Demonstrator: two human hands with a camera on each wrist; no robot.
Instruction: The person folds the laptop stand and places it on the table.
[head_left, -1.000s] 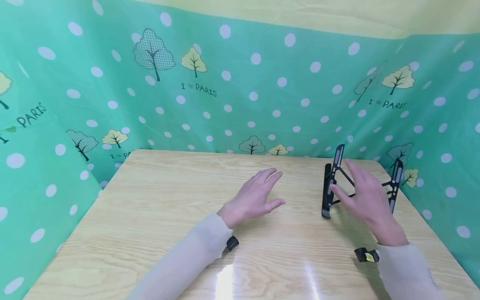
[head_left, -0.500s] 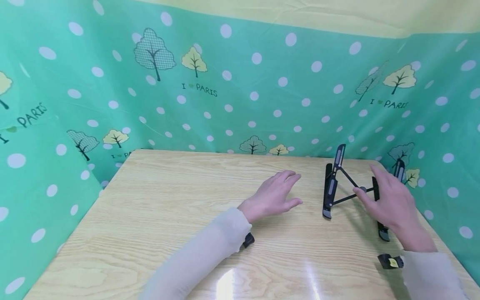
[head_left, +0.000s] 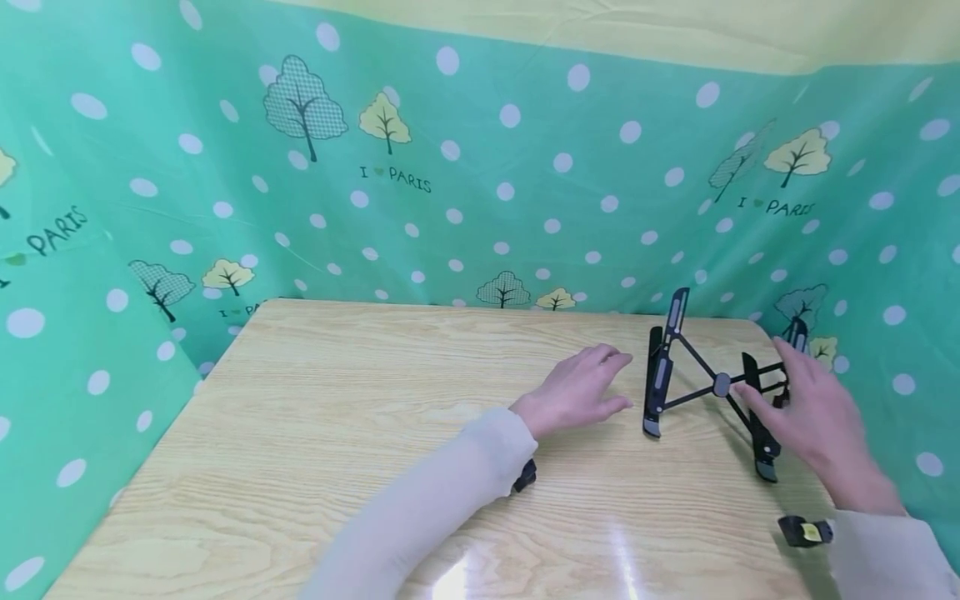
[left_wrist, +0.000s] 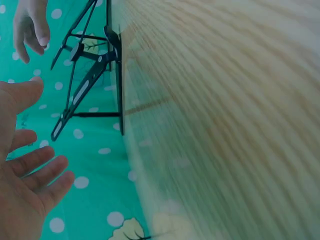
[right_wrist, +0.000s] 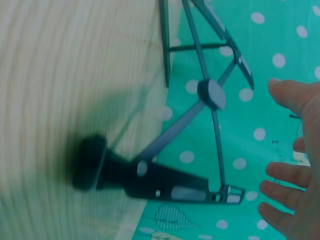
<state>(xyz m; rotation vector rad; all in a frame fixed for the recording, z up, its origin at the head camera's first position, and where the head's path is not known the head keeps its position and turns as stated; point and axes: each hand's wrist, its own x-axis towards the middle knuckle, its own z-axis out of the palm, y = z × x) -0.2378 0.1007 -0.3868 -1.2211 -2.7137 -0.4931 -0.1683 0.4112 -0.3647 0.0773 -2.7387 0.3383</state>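
Observation:
A black folding laptop stand [head_left: 722, 384] stands opened out at the right of the table, its crossed bars meeting at a round hub. Grey pads line its arms. To its left, my left hand [head_left: 577, 390] hovers above the wood with fingers extended and holds nothing. In the left wrist view, a gap separates that hand [left_wrist: 30, 170] from the stand [left_wrist: 82, 92]. My right hand [head_left: 821, 417] is at the stand's right side, covering part of its right arm in the head view. The right wrist view shows this hand [right_wrist: 295, 165] apart from the stand [right_wrist: 167, 184], fingers loosely spread.
The light wooden table [head_left: 360, 392] ends at a green dotted curtain [head_left: 420, 233], which rises behind it and along both sides. Black wrist cameras are strapped below both sleeves, the right one [head_left: 805, 531] close over the tabletop.
Both hands have moved right. My left hand has come nearer to the stand; my right hand has drawn off its middle, uncovering the hub. The stand has stayed in place.

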